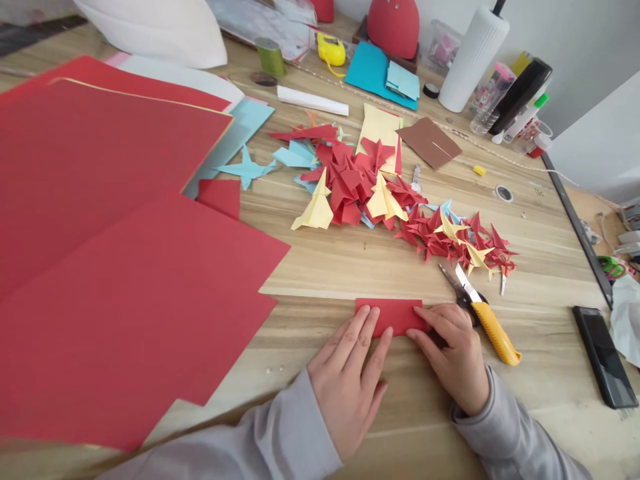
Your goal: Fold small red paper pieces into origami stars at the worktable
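Observation:
A small red paper rectangle [397,317], seemingly folded, lies on the wooden table in front of me. Across its left end my left hand [353,373] rests flat, fingers stretched out and pressing on the paper. My right hand [453,347] pinches the right end between thumb and fingers. Close to the right hand lie a utility knife [497,333] with a yellow handle and its blade out, and a pair of black scissors [454,283] partly under it. Beyond the paper is a heap of folded red paper shapes [350,180], mixed with yellow and light blue ones.
Large red paper sheets [125,313] cover the left side. A black phone [604,357] lies at right. Farther back are a brown paper square [430,142], a yellow tape measure [331,50], a blue folder [373,70] and a white ribbed bottle [473,60].

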The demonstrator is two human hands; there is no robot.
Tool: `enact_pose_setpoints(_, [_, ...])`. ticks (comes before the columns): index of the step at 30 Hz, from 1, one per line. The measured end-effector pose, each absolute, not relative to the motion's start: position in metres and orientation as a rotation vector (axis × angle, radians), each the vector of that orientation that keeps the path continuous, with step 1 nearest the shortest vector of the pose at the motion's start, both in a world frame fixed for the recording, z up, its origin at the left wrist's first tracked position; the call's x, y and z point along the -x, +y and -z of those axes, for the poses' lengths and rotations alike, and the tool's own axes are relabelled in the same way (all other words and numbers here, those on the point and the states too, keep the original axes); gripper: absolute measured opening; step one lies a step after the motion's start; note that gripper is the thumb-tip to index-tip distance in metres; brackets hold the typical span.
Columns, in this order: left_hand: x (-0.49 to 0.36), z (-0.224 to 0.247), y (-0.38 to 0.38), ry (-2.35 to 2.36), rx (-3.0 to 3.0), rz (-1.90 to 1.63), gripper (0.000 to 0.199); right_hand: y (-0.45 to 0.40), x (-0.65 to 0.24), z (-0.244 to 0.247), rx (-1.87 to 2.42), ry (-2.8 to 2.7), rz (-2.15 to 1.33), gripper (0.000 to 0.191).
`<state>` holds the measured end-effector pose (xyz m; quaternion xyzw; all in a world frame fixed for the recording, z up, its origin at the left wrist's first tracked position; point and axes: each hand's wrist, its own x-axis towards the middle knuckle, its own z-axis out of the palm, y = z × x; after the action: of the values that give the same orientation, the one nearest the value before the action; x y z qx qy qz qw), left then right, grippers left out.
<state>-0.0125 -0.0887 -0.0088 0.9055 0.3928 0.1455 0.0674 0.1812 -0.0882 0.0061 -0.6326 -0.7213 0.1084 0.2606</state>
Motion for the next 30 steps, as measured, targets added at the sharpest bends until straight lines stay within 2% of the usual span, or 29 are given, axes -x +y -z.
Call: enact_pose_setpoints(30, [0.0106,0.0071,-0.0881,1.186,-2.724,-0.38,0.054,-0.0911,-0.1831,-0.0031,1.687,-2.099,-0.167,0.03])
